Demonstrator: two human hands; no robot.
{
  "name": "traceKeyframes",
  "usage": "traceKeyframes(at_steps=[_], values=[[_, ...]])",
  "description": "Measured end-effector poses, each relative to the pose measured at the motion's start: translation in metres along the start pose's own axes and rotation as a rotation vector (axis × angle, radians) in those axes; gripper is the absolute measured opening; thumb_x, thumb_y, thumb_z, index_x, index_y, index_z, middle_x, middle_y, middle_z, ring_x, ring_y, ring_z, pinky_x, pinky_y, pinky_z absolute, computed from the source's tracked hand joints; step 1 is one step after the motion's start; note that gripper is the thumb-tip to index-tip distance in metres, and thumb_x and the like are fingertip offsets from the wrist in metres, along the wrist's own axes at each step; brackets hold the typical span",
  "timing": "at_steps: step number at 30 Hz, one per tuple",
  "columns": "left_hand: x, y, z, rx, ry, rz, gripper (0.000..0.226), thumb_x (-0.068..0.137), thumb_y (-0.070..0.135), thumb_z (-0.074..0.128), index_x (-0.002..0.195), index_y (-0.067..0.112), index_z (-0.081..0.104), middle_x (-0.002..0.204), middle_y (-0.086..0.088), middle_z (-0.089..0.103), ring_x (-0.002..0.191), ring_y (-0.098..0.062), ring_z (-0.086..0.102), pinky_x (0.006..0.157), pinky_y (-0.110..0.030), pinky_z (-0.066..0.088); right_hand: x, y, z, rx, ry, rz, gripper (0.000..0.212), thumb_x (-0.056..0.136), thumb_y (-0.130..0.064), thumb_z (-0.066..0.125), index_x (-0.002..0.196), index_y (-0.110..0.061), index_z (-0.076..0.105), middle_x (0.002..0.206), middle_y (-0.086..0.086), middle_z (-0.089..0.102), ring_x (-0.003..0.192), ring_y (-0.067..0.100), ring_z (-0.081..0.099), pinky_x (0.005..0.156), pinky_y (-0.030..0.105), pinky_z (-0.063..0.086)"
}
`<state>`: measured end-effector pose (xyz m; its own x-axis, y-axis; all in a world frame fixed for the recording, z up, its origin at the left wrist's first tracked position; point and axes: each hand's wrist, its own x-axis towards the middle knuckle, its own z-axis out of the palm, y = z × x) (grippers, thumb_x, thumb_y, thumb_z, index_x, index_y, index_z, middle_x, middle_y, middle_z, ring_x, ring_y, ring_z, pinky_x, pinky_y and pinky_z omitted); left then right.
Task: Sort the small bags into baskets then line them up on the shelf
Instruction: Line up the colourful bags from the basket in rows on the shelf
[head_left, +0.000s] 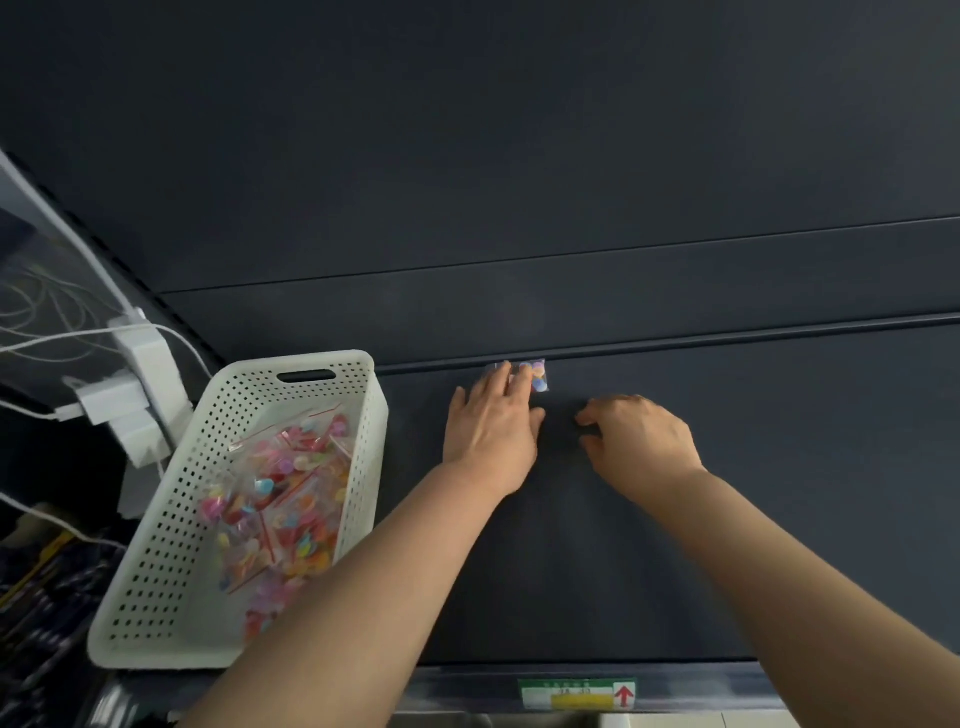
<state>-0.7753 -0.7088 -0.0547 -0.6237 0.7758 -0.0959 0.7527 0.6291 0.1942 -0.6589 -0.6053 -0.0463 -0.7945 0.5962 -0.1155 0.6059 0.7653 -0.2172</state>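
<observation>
The only label in view is a green, white and yellow shelf-edge price tag (576, 693) on the front rail, with a red arrow pointing up at its right end. Its printed lines are too blurred to read.

A small clear plastic bag of pastel-coloured pieces (535, 375) lies at the very back of the dark navy shelf board (753, 519), touching the raised lip where the board meets the dark back panel (519, 156). The left hand (493, 431) lies flat, its straight fingers together on the bag's near left part. The right hand (641, 441) rests just beside it on the board, fingers loosely bent and holding nothing.

A white perforated plastic basket (171, 545) stands at the shelf's left end, angled, its near corner close to the front edge. It holds a heap of clear red-striped zip bags of bright mixed pieces (280, 499). The left forearm crosses its near right corner.

The board runs bare to the right of the hands and between them and the front rail. Left of the basket, white power adapters (140, 384) and white cables (52, 338) crowd the shelf's side.
</observation>
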Motion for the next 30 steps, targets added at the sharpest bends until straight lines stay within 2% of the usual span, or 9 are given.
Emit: traceKeyframes(at_steps=[4,9,11,16,20,22,24,27,30], values=[[-0.028,-0.022,-0.036,-0.077,0.164,-0.052,0.030,0.102,0.025,0.043,0.130,0.020,0.054,0.126,-0.001,0.061,0.115,-0.022,0.055,0.086,-0.036,0.046,-0.002,-0.025,-0.003,-0.037,0.054,-0.057,0.025,0.094,-0.023,0.045,0.108,-0.028,0.065,0.107,-0.006,0.066,0.099,0.020,0.060,0.069,0.028,0.043],[-0.075,-0.077,-0.071,-0.120,0.420,-0.170,0.021,0.096,0.023,0.052,0.112,0.024,0.066,0.104,0.003,0.070,0.100,-0.020,0.063,0.076,-0.034,0.047,-0.008,-0.089,0.004,-0.002,0.048,-0.197,0.024,0.093,-0.024,0.045,0.103,-0.032,0.066,0.101,-0.007,0.067,0.092,0.021,0.063,0.068,0.027,0.044],[-0.089,-0.109,-0.076,-0.106,0.440,-0.288,0.017,0.096,0.023,0.056,0.108,0.025,0.067,0.101,0.006,0.070,0.093,-0.016,0.064,0.069,-0.029,0.046,-0.011,-0.110,0.008,-0.002,0.038,-0.241,0.026,0.094,-0.023,0.044,0.103,-0.032,0.066,0.099,-0.008,0.068,0.090,0.019,0.063,0.067,0.028,0.045],[-0.119,-0.173,-0.070,-0.093,0.330,-0.439,0.015,0.094,0.020,0.060,0.106,0.024,0.069,0.102,0.007,0.072,0.090,-0.012,0.066,0.075,-0.032,0.056,-0.023,-0.145,0.011,0.051,0.119,-0.307,0.031,0.095,-0.025,0.044,0.122,-0.037,0.056,0.103,-0.010,0.068,0.091,0.019,0.064,0.067,0.027,0.045],[-0.122,-0.176,-0.073,-0.159,0.296,-0.347,0.012,0.091,0.027,0.067,0.102,0.029,0.069,0.101,0.013,0.070,0.088,-0.005,0.064,0.079,-0.027,0.056,-0.030,-0.158,0.014,0.080,0.120,-0.348,0.037,0.096,-0.025,0.043,0.130,-0.037,0.050,0.114,-0.010,0.064,0.100,0.019,0.062,0.078,0.032,0.051],[-0.122,-0.169,-0.079,-0.201,0.181,-0.285,0.008,0.083,0.037,0.073,0.089,0.034,0.068,0.092,0.018,0.068,0.084,-0.001,0.063,0.080,-0.029,0.056,-0.032,-0.158,0.014,0.073,0.097,-0.348,0.036,0.096,-0.026,0.044,0.129,-0.038,0.052,0.118,-0.009,0.064,0.104,0.019,0.061,0.080,0.032,0.051],[-0.123,-0.164,-0.083,-0.156,0.044,-0.267,0.023,0.071,0.051,0.079,0.079,0.034,0.068,0.090,0.019,0.064,0.085,-0.004,0.060,0.081,-0.034,0.054,-0.034,-0.157,0.013,0.077,0.087,-0.336,0.035,0.096,-0.027,0.044,0.127,-0.040,0.054,0.120,-0.011,0.063,0.106,0.018,0.061,0.082,0.031,0.050],[-0.123,-0.165,-0.079,-0.010,-0.051,-0.300,0.040,0.073,0.060,0.074,0.099,0.030,0.069,0.106,0.012,0.061,0.098,-0.013,0.057,0.087,-0.036,0.050,-0.035,-0.157,0.013,0.094,0.088,-0.318,0.033,0.096,-0.027,0.045,0.125,-0.040,0.056,0.120,-0.012,0.063,0.106,0.018,0.061,0.083,0.032,0.050],[-0.126,-0.168,-0.073,-0.089,-0.079,-0.347,0.040,0.090,0.058,0.054,0.111,0.025,0.064,0.109,0.009,0.062,0.094,-0.012,0.061,0.090,-0.037,0.050,-0.036,-0.160,0.012,0.108,0.103,-0.320,0.032,0.095,-0.025,0.044,0.121,-0.038,0.059,0.115,-0.011,0.065,0.102,0.019,0.062,0.080,0.032,0.051]])
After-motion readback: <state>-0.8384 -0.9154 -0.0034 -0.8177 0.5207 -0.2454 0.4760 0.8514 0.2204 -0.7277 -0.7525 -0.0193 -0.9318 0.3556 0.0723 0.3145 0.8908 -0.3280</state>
